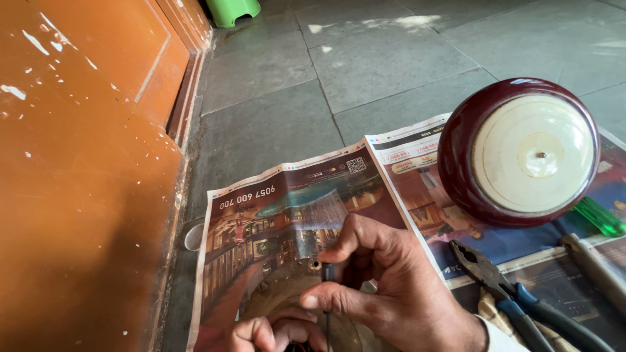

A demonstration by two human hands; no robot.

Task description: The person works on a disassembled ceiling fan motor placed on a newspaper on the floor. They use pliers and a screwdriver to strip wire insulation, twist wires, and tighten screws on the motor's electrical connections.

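Orange-brown painted door (78,176) fills the left of the head view, paint chipped in white flecks, standing on a grey stone-tile floor (274,117); a green plastic stool (233,9) sits at the top edge, only its lower part in view; a small pale round lid or cap (193,237) lies on the floor, touching the left edge of an open newspaper (261,215) spread flat across the tiles; left hand (277,334) at the bottom edge, knuckles up, fingers curled shut into a loose fist, what it encloses is hidden; a thin dark wire (327,326) runs up from near that fist; right hand (385,287) just above and to the right, wrist entering from the lower right, thumb and bent forefinger pinched together on a small dark cylindrical part (327,270) at the wire's upper end, held over the newspaper's lower middle; other fingers folded inward; pliers with blue handles (502,287) lie on the paper right of the hand, jaws pointing up-left, handles resting on a cloth rag (495,313); a maroon dome-shaped fan canopy (518,151) with cream inner face stands tilted on the paper, upper right; a green translucent screwdriver handle (600,216) shows beside it; a metal tool shaft (596,267) lies at the far right.
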